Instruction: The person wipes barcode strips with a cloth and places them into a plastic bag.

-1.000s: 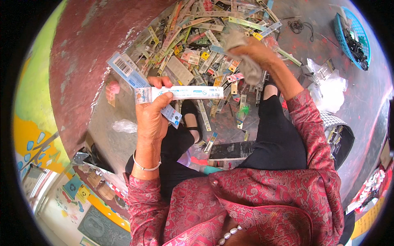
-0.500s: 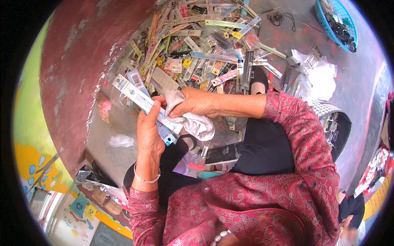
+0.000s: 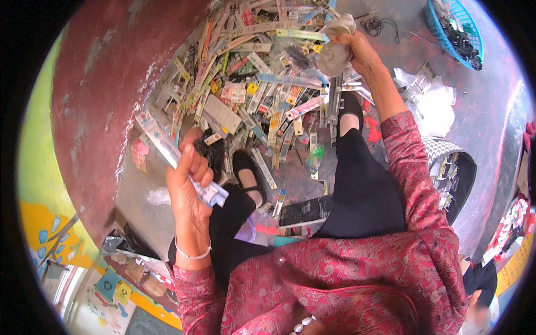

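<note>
My left hand (image 3: 190,181) is closed round long, flat, white-and-blue plastic packages (image 3: 158,137), which slant from upper left to lower right. Their lower end sticks out below my fingers, and my grip hides the middle. Away at the upper right, my right hand (image 3: 362,53) grips a crumpled pale cloth (image 3: 336,58) above the far edge of a pile. That pile, made of many long, narrow, coloured plastic strips and packages (image 3: 290,80), spreads over the floor beyond my feet.
A blue basket (image 3: 441,34) with dark pieces stands at the far right. White plastic bags (image 3: 432,114) lie below it, near a dark container (image 3: 466,184) holding small packages. A dark flat board (image 3: 304,212) rests between my legs. A red-brown wall surface (image 3: 100,100) rises at left.
My right hand has moved with the cloth from the packages up and to the right, over the pile's far side. My left hand has shifted slightly left, still holding the packages.
</note>
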Motion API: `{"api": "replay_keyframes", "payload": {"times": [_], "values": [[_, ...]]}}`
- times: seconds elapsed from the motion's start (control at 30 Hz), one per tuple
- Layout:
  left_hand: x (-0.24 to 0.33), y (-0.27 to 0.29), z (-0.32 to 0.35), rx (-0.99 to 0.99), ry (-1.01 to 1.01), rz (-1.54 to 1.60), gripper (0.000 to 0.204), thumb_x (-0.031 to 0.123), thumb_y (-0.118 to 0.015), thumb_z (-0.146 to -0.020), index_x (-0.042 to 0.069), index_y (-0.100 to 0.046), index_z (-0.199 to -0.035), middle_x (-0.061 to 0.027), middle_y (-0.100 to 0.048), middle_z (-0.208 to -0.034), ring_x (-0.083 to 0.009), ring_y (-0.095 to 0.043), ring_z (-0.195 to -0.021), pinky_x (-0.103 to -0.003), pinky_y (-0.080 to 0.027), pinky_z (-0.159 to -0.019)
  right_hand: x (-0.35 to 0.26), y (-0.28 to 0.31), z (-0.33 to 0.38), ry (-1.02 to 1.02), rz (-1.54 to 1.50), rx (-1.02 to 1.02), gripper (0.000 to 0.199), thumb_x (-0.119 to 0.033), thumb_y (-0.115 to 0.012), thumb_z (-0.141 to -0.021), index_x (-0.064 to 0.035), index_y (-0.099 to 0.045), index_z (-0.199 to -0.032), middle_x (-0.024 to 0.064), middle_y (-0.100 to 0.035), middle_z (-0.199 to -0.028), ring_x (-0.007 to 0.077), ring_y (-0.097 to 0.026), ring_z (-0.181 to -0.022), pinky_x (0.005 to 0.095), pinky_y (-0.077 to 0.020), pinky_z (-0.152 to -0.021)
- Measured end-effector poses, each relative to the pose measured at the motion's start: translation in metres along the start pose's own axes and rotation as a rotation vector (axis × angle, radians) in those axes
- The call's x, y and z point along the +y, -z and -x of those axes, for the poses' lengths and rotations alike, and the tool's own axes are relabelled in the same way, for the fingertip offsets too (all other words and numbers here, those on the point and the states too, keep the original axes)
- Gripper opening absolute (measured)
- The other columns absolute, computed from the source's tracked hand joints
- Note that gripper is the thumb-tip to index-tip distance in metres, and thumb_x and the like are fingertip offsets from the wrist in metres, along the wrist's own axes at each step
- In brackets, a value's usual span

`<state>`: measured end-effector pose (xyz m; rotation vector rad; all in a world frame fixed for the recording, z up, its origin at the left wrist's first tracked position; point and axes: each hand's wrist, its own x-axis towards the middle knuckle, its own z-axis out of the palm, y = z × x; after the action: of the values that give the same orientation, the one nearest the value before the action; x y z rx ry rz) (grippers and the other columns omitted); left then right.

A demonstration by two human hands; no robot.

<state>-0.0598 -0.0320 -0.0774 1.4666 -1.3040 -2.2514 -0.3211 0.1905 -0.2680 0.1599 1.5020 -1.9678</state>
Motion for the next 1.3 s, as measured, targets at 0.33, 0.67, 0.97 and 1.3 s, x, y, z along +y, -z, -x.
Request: {"api": "replay_keyframes", "payload": {"times": [0.33,0.67,0.97,1.3], "values": [[-0.001,0.008,-0.001,-0.076,0.111,0.159,0.016,0.017,-0.041,-0.093,0.002,-0.048,-0.094,0.0031,-0.029,-0.057,-0.0045,-0.024,-0.044,-0.019,-0.021,-0.036,0.012,0.062,-0.056,0.047,1.126,0.471,0.042,-0.035,-0.057,-0.068,0.0009,-0.063,-0.090,0.0244,-0.061,-0.089,0.0357,-0.059,-0.090,0.0432,-0.0460,-0.078],[-0.005,0.002,-0.006,-0.086,0.132,0.132,0.017,0.017,-0.044,-0.091,0.001,-0.048,-0.096,0.0014,-0.032,-0.058,-0.0060,-0.027,-0.047,-0.020,-0.024,-0.039,0.070,-0.004,-0.093,0.347,1.568,0.060,0.029,-0.013,-0.054,-0.070,-0.0110,-0.061,-0.098,0.0148,-0.062,-0.096,0.0330,-0.060,-0.087,0.0450,-0.0485,-0.072],[-0.004,0.006,-0.001,-0.109,0.174,0.198,0.016,0.015,-0.043,-0.091,0.001,-0.049,-0.094,0.0020,-0.031,-0.058,-0.0055,-0.027,-0.047,-0.019,-0.024,-0.038,0.008,0.027,-0.095,0.323,1.154,0.182,0.040,-0.030,-0.064,-0.065,-0.0067,-0.061,-0.097,0.0193,-0.062,-0.092,0.0349,-0.060,-0.086,0.0416,-0.0482,-0.075],[-0.006,0.003,-0.002,-0.135,0.192,0.195,0.015,0.016,-0.045,-0.090,0.001,-0.048,-0.094,0.0010,-0.034,-0.058,-0.0062,-0.029,-0.047,-0.020,-0.025,-0.039,0.040,0.045,-0.042,-0.058,1.672,0.042,0.036,-0.028,-0.064,-0.063,-0.0076,-0.064,-0.094,0.0166,-0.063,-0.094,0.0316,-0.061,-0.088,0.0407,-0.0490,-0.074]]}}
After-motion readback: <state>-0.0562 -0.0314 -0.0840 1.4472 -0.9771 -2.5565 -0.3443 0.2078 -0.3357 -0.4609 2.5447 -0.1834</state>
